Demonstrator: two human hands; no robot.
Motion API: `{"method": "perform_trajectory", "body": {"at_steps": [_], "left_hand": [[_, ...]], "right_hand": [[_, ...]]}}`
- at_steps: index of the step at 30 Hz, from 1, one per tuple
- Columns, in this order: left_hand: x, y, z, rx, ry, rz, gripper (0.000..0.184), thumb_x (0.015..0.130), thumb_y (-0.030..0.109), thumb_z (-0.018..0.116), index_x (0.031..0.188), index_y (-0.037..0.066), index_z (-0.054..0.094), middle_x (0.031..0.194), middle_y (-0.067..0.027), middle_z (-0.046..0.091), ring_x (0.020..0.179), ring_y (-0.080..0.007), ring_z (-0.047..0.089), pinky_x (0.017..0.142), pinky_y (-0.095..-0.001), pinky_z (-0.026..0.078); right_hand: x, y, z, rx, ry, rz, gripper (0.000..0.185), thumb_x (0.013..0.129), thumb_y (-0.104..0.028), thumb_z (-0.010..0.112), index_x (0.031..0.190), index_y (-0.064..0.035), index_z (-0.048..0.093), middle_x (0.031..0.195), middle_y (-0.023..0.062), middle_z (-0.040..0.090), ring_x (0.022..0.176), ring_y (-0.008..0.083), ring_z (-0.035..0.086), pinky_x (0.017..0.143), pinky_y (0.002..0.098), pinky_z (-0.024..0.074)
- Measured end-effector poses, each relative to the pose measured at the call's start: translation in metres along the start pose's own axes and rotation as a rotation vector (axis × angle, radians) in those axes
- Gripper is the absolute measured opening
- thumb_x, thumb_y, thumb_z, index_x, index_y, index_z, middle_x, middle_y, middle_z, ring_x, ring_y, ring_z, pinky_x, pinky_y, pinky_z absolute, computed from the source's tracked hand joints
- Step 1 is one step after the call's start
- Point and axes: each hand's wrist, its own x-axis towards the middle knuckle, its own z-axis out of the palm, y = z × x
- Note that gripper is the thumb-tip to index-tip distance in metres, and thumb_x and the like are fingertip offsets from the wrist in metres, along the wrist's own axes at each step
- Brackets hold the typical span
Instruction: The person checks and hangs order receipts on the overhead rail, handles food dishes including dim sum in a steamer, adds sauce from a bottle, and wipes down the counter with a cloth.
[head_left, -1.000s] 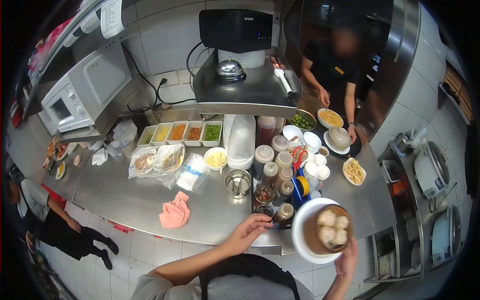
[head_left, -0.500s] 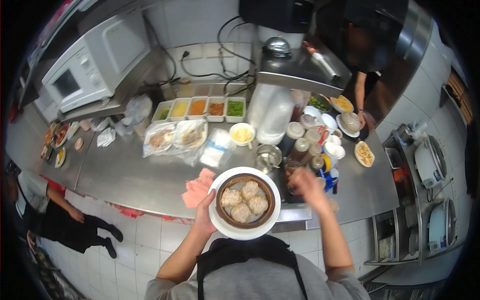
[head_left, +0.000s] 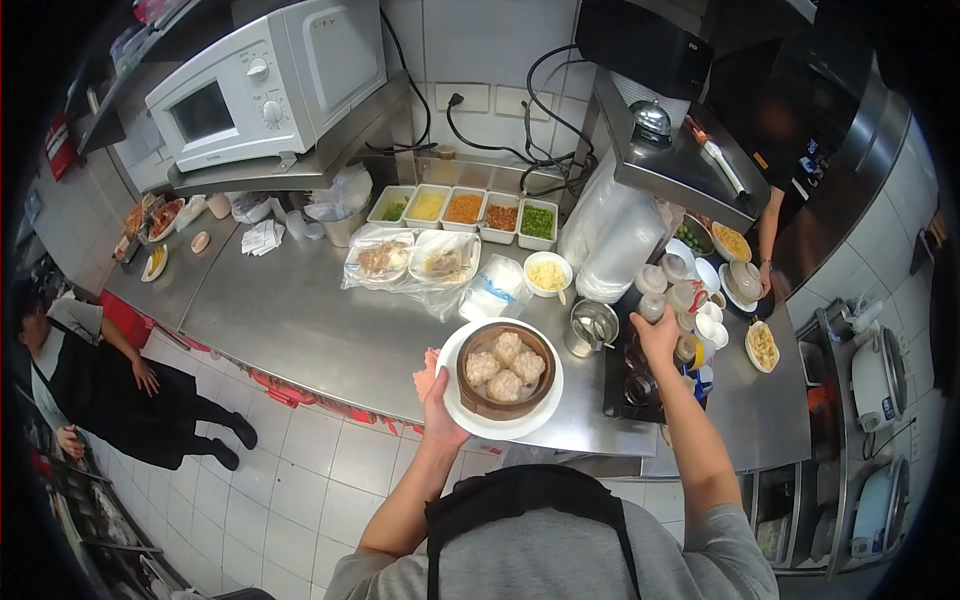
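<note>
My left hand (head_left: 442, 408) grips the edge of a white plate (head_left: 552, 412) from the left, above the counter's front edge. On the plate stands a round bamboo steamer (head_left: 475, 401) with several shumai dumplings (head_left: 505, 365) in it. A pink cloth (head_left: 424, 372) shows just behind my left fingers. To the right, my right hand (head_left: 657, 342) reaches into a group of sauce bottles, its fingers closed around a squeeze bottle (head_left: 652, 303) with a pale top. The hand partly hides that bottle. Beside it is a metal pot (head_left: 592, 328) with a utensil inside.
Trays of toppings (head_left: 465, 208), bagged food (head_left: 410, 258) and a bowl of yellowish food (head_left: 548, 275) line the back. A microwave (head_left: 265, 95) sits on a left shelf. One person (head_left: 110, 380) stands at left; another person's hand (head_left: 766, 280) is at far right.
My right hand has moved forward to the bottles and closed on one. The view has shifted, and the plate with the steamer stays in my left hand.
</note>
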Motion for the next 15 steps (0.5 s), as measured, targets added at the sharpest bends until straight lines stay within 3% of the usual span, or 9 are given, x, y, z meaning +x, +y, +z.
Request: {"method": "perform_trajectory", "body": {"at_steps": [2,5,9,12,15], "left_hand": [[0.009,-0.001,-0.01,-0.016,0.008,-0.015,0.046,0.093,0.021,0.043,0.133,0.014,0.024,0.129,-0.0066,0.041,0.119,-0.0238,0.043,0.1,-0.0417,0.038],[0.019,-0.004,-0.016,-0.02,0.072,-0.042,0.042,0.093,0.021,0.043,0.132,0.014,0.027,0.129,-0.0072,0.042,0.119,-0.024,0.043,0.099,-0.0423,0.039],[0.031,-0.007,-0.026,-0.071,0.061,-0.077,0.047,0.093,0.024,0.044,0.136,0.011,0.027,0.128,-0.0091,0.045,0.119,-0.0249,0.045,0.098,-0.0436,0.039],[0.032,-0.006,-0.025,0.042,0.027,-0.035,0.05,0.094,0.034,0.037,0.133,0.004,0.035,0.133,-0.0154,0.043,0.123,-0.0315,0.042,0.103,-0.0454,0.034],[0.024,0.001,-0.017,0.032,0.048,-0.066,0.051,0.094,0.035,0.037,0.134,0.004,0.035,0.134,-0.0155,0.042,0.123,-0.0315,0.041,0.104,-0.0451,0.033]], "right_hand": [[-0.006,-0.007,-0.001,0.139,0.101,-0.195,0.051,0.062,-0.015,0.076,0.106,-0.0016,0.056,0.103,0.017,0.058,0.095,0.0376,0.056,0.083,0.0394,0.0446],[-0.015,-0.059,-0.016,0.067,0.045,-0.54,0.054,0.057,-0.011,0.076,0.108,-0.0066,0.057,0.091,0.0105,0.054,0.085,0.0294,0.055,0.076,0.0382,0.0454],[-0.033,-0.118,-0.017,-0.253,-0.232,-0.835,0.062,0.047,-0.01,0.077,0.107,-0.0165,0.061,0.087,0.007,0.05,0.083,0.0262,0.052,0.072,0.0376,0.0422],[-0.045,-0.136,-0.005,-0.258,-0.284,-1.001,0.059,0.051,-0.01,0.076,0.107,-0.0194,0.061,0.085,0.0048,0.049,0.082,0.0229,0.052,0.073,0.0366,0.0389],[-0.051,-0.142,0.009,-0.29,-0.277,-1.074,0.057,0.054,-0.01,0.074,0.108,-0.0215,0.061,0.083,0.0038,0.047,0.081,0.0214,0.051,0.072,0.0358,0.0369]]}}
